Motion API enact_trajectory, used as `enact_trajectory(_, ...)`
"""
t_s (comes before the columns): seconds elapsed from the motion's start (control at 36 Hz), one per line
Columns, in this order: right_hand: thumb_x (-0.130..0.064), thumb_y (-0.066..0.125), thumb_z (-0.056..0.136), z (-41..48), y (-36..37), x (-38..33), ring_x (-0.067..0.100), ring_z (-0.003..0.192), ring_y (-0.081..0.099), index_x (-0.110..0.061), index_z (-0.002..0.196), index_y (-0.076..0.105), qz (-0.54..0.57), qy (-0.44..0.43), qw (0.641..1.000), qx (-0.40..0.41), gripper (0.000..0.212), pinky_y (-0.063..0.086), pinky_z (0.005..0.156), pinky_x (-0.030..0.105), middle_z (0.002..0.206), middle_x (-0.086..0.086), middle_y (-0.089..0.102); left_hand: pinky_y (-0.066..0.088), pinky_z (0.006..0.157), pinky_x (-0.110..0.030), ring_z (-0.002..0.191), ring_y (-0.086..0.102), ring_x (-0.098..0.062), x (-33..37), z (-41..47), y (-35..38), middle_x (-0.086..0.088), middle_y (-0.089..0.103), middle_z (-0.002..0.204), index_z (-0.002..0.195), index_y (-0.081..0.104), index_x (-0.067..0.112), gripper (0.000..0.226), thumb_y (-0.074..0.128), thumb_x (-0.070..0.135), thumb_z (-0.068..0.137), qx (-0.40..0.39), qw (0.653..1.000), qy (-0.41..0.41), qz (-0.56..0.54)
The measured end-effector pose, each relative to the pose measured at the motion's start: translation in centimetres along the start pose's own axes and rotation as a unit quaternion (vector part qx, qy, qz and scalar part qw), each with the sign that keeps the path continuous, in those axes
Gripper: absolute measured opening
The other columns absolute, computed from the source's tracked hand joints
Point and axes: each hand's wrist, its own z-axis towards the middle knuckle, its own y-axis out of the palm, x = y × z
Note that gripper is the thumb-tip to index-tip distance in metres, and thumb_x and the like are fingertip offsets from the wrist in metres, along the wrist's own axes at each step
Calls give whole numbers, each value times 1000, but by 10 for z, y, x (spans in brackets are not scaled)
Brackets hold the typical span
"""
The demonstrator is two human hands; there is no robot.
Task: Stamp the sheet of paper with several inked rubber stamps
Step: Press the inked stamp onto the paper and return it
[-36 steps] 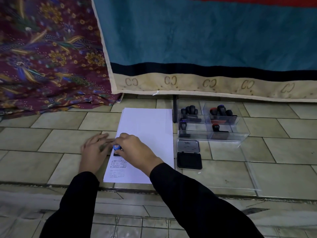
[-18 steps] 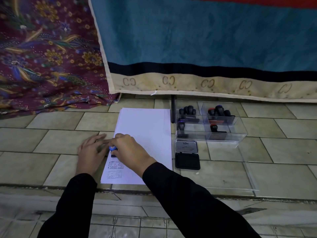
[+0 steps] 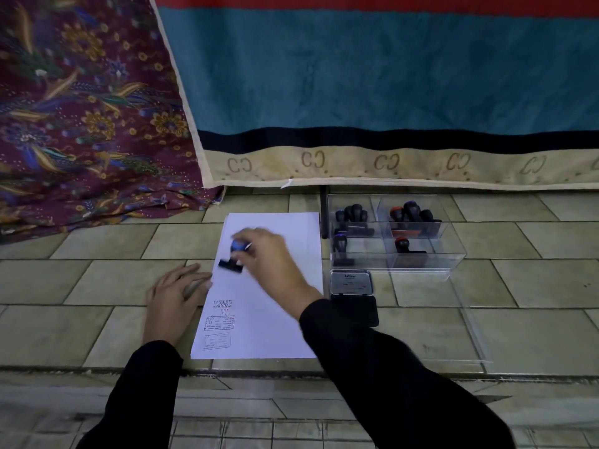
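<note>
A white sheet of paper (image 3: pixel 278 319) lies on the tiled floor and carries three stamped marks along its lower left side. Above the sheet's upper left part, my right hand (image 3: pixel 272 257) holds a blue-topped rubber stamp (image 3: pixel 234 256), lifted and tilted; it is blurred by motion. My left hand (image 3: pixel 173 299) lies flat on the tiles, its fingertips at the sheet's left edge. An open black ink pad (image 3: pixel 355 296) lies just right of the sheet.
A clear plastic box (image 3: pixel 453 254) with several more stamps stands right of the paper, its clear lid (image 3: pixel 466 325) lying flat in front of it. Patterned cloth (image 3: pixel 81 124) and a teal blanket (image 3: pixel 389 85) hang at the back. A step edge (image 3: pixel 97 367) runs near me.
My right hand has lifted the stamp off the paper and moved it up the sheet, uncovering a new third mark. My left hand has stayed at the sheet's left edge.
</note>
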Motion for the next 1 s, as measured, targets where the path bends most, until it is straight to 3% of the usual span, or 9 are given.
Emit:
enact_trajectory(0.08,-2,66,82,5,-49,0,21,83,67,-8,113,61,53,14,993,104,32,51,78,20,93,2,65,30,108,-49,124,50,-16,-2,-2,0,10,62,126,101,70,36,28,54,49,82,1,1000,-6,-21)
enact_trajectory(0.19,-7,69,81,-6,-124,21,-12,72,60,-20,104,58,45,29,973,222,29,50,70,6,84,-18,60,30,107,-47,120,50,-11,-2,-1,1,17,60,122,102,65,41,30,46,55,84,5,999,-11,-49)
enact_trajectory(0.25,-7,68,81,-19,-160,38,-14,70,59,-22,102,59,14,46,961,271,27,48,67,2,87,-15,63,35,107,-48,116,53,-12,-4,0,1,19,60,117,102,63,43,22,49,50,87,11,996,-18,-91)
enact_trajectory(0.36,-5,63,82,-43,-218,81,4,70,60,-14,105,64,-117,105,930,333,25,48,64,6,106,11,64,45,103,-43,112,60,-13,-2,4,1,14,66,114,105,66,33,14,58,36,94,5,979,-80,-188)
enact_trajectory(0.47,-4,62,82,-58,-233,117,19,68,59,-7,106,65,-222,161,909,314,24,41,67,21,107,17,61,49,97,-45,110,62,-13,24,5,5,11,68,115,109,65,30,25,55,45,92,-18,975,-87,-205)
enact_trajectory(0.61,0,60,80,-60,-233,139,39,87,60,-2,108,61,-259,212,901,277,29,46,75,33,106,24,59,37,108,-36,128,48,-12,76,-5,18,11,61,124,120,64,23,26,56,32,97,-18,989,27,-142)
enact_trajectory(0.78,-2,65,78,-54,-229,147,37,86,59,1,95,57,-280,261,902,199,19,35,65,29,91,25,64,29,111,-33,132,36,-1,126,-32,37,20,51,131,127,58,27,49,49,57,89,-99,984,104,-109)
enact_trajectory(0.86,-1,67,77,-49,-229,147,36,89,59,3,94,59,-293,282,899,162,19,42,68,32,93,25,65,25,113,-32,134,33,0,138,-43,48,18,48,138,133,53,29,68,40,73,82,-128,978,141,-86)
enact_trajectory(1.0,-1,66,78,-41,-228,146,36,95,60,1,95,63,-321,303,891,106,18,48,77,34,97,24,65,15,115,-25,137,21,6,143,-52,63,23,37,145,139,44,35,77,37,82,78,-154,973,156,-65)
